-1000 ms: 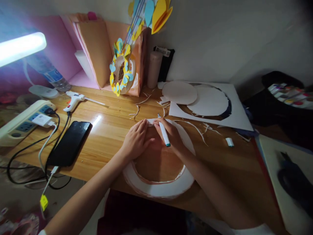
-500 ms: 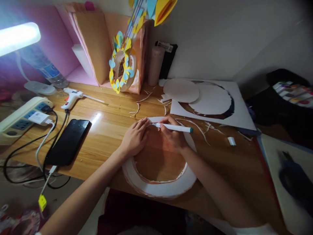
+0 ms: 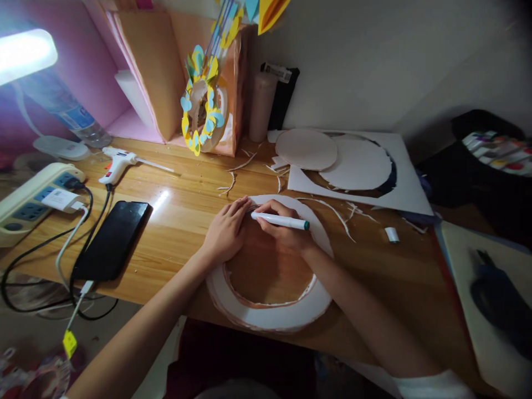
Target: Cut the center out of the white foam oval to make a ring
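Observation:
A white marker [image 3: 283, 220] with a green end is gripped in my right hand [image 3: 291, 235], its tip at the upper left inner edge of a white ring [image 3: 266, 318]. The ring looks like cut foam board or card and lies flat by the table's front edge. Fingers stretched out, my left hand [image 3: 225, 231] rests on the ring's upper left side, close to the marker tip. Off to the right lies a small white cap [image 3: 391, 235]. My fingers partly hide the ring's upper part.
Behind the ring are white discs [image 3: 306, 148], a cut-out board [image 3: 405, 172] and thin scraps [image 3: 230, 183]. A glue gun [image 3: 118, 165], a phone [image 3: 114, 241] and a power strip [image 3: 35, 202] with cables are at left. A yellow-and-blue paper wreath [image 3: 195, 138] hangs behind.
My right hand and the marker have slid slightly left along the ring's inner edge, closer to my left hand. My left hand stays on the ring. The whole view has shifted a little.

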Demonstrator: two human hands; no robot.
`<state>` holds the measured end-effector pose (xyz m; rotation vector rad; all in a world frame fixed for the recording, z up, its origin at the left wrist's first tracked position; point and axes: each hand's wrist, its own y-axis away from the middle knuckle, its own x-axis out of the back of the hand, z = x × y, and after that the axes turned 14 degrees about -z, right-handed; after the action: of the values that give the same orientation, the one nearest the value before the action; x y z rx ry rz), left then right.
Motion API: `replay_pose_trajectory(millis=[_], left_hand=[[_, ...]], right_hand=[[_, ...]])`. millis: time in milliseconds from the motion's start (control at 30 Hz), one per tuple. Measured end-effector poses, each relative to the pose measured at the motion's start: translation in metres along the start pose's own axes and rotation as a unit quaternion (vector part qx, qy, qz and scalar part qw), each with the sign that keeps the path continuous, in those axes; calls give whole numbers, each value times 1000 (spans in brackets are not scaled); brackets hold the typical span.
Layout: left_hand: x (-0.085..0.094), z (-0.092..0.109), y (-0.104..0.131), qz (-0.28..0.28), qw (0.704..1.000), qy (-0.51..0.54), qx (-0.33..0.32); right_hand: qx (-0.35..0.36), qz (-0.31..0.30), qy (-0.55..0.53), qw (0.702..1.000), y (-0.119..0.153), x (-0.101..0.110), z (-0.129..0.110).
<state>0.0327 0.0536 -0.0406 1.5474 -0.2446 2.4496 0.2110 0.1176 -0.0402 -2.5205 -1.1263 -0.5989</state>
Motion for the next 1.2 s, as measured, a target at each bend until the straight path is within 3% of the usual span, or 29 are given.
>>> replay_pose_trajectory(millis=[567, 900, 1200], left_hand=[[0, 2, 1, 0, 1000, -5, 2], [1, 4, 1, 0, 1000, -7, 7], [1, 4, 1, 1, 1000, -14, 6]], right_hand=[[-23, 117, 45, 992, 3, 4, 2], [-25, 71, 45, 996, 1, 1, -3], [-24, 96, 13, 995, 1, 1, 3]])
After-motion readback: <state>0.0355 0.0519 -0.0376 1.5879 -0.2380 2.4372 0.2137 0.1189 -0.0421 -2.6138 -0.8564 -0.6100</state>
